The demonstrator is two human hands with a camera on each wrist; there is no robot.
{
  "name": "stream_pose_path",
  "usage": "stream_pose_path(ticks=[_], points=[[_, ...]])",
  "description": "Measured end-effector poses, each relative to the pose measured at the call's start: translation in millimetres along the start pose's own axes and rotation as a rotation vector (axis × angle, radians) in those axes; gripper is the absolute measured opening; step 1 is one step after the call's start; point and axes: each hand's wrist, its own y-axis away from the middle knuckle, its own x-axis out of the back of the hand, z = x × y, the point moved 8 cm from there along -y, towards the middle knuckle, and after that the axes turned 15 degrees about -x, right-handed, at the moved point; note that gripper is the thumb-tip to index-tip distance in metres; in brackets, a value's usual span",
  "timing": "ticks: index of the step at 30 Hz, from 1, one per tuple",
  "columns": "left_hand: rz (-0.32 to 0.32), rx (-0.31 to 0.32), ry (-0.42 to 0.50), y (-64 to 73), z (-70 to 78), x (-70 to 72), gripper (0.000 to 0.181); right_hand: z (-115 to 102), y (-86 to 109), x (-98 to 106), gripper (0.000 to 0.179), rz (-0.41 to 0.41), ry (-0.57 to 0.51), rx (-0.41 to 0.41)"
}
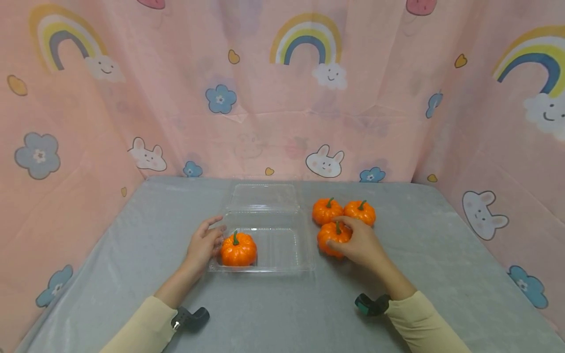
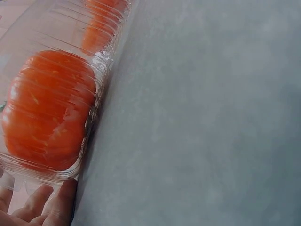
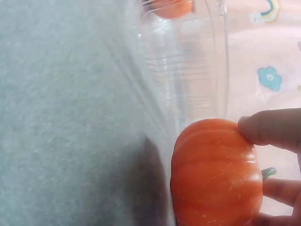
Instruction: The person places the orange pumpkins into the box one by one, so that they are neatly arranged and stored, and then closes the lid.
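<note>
"How are the hands set?"

"The right hand [image 1: 359, 240] reaches in from the table's [image 1: 247, 314] near edge, thumb and fingers pinching the front pumpkin [image 1: 333, 240]. The left hand [image 1: 204, 245] has its fingers loosely bent against the left end of a clear container [image 1: 282, 268]; how its thumb lies I can't tell."

"And past the fingers?"

"A boxed pumpkin [image 1: 239, 250] sits in the container's near left corner. The lid [image 1: 264, 196] lies open toward the table's far edge. Right of it, behind the pinched one, are a left rear pumpkin [image 1: 326, 212] and a right rear pumpkin [image 1: 359, 213]."

"Do the wrist views add anything?"

"The left one shows fingertips at the container's end wall, hidden from the head; the right, the pinched pumpkin's smooth side. Only the head view shows both rear pumpkins whole."

"The surroundings?"

"Grey cloth covers the table; pink curtains [image 1: 185, 88] with rainbows and rabbits enclose it."
</note>
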Motion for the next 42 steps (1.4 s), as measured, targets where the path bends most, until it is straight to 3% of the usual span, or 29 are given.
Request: stream_pose_path(ticks=[15, 22, 26, 32, 42], points=[[-0.005, -0.012, 0.019, 0.0, 1.0, -0.6, 0.048, -24, 2.0, 14, 0.056, 0.046, -0.035, 0.054], [-0.005, -0.011, 0.014, 0.8, 1.1, -0.5, 0.047, -33, 2.1, 15, 0.058, 0.032, -0.013, 0.024], [-0.006, -0.014, 0.014, 0.8, 1.2, 0.1, 0.048, -44, 2.5, 15, 0.058, 0.027, -0.022, 0.048], [-0.011, -0.015, 0.022, 0.2, 0.0, -0.7, 0.048, -64, 5.5, 13, 0.053, 0.016, -0.054, 0.102], [-0.008, -0.019, 0.02, -0.3, -0.1, -0.5, 0.048, -82, 7.4, -4, 0.056, -0.043, -0.081, 0.095]])
